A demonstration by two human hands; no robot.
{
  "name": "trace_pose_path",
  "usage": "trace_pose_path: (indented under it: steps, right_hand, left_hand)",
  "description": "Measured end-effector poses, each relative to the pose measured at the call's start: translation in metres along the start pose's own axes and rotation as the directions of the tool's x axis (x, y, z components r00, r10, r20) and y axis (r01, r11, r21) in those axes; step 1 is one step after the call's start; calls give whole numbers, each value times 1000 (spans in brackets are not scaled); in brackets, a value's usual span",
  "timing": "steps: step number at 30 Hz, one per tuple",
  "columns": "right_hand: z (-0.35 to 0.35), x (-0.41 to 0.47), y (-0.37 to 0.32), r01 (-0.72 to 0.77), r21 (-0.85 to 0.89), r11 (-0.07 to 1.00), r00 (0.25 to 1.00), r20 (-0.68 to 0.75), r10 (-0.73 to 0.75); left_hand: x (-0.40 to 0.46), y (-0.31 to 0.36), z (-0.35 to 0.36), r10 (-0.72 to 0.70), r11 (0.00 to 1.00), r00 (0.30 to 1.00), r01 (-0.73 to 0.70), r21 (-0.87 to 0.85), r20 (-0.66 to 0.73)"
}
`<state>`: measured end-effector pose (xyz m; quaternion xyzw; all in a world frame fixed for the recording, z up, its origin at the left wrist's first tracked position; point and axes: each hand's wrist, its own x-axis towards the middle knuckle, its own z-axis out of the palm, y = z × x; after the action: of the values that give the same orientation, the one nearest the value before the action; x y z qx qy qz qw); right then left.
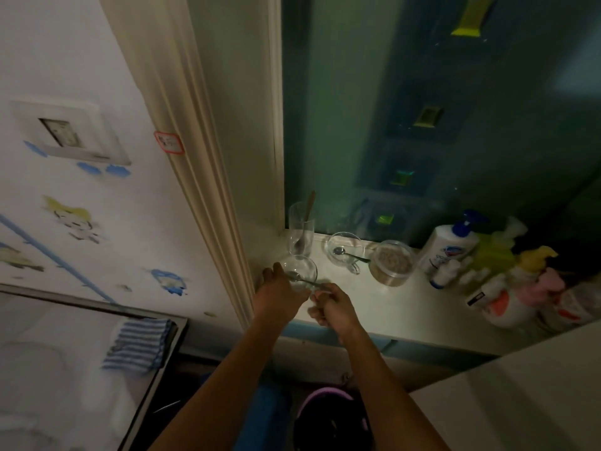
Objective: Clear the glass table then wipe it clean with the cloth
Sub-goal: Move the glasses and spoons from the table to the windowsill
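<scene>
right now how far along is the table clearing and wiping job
Partly cleared: a tall glass, a glass cup and a lidded container already stand on the windowsill. In hand: the left hand sets down a small glass bowl there, while the right hand pinches its spoon. Left: wiping; the striped cloth lies unused on the glass table.

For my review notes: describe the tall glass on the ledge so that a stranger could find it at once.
Follow the pale window ledge to its far left corner, against the frame. The tall glass stands there, behind the bowls. It alone is narrow and upright, with a spoon standing in it.
</scene>
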<state>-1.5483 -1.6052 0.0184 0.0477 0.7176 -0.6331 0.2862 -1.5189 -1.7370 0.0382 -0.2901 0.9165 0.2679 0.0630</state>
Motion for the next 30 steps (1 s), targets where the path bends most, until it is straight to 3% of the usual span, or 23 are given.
trace_pose_path:
  steps: [3, 7, 11, 15, 18, 23, 27, 30]
  right_hand:
    - [-4, -2, 4, -14, 11, 1000, 1000, 4, 14]
    - [-9, -14, 9, -63, -5, 998, 989, -131, 62]
    - [-4, -33, 11, -9, -421, 907, 973, -213, -89]
    - [23, -63, 10, 158, -635, 756, 981, 12, -195]
    - [60, -86, 0, 320, -740, 591, 947, 235, -219]
    - [157, -130, -20, 502, -723, 474, 861, 470, -196]
    - [248, -179, -17, 665, -659, 350, 739, 648, -185]
    - [304, -211, -8, 697, -626, 350, 708, 680, -192]
  left_hand:
    - [-12, -2, 2, -24, 998, 1000, 23, -62, -5]
    - [-43, -16, 2, 2, 996, 1000, -5, -94, -30]
    - [-78, -52, -4, 46, 998, 998, -44, -48, 38]
    - [-107, -103, -26, 9, 1000, 1000, -9, 11, 11]
    - [-133, -138, -54, -47, 997, 998, 49, 53, -49]
    - [-185, -215, -106, -103, 994, 976, 110, 27, -192]
    - [-252, -302, -151, -214, 971, 944, 234, 51, -253]
    - [-303, -364, -186, -299, 946, 905, 322, 28, -301]
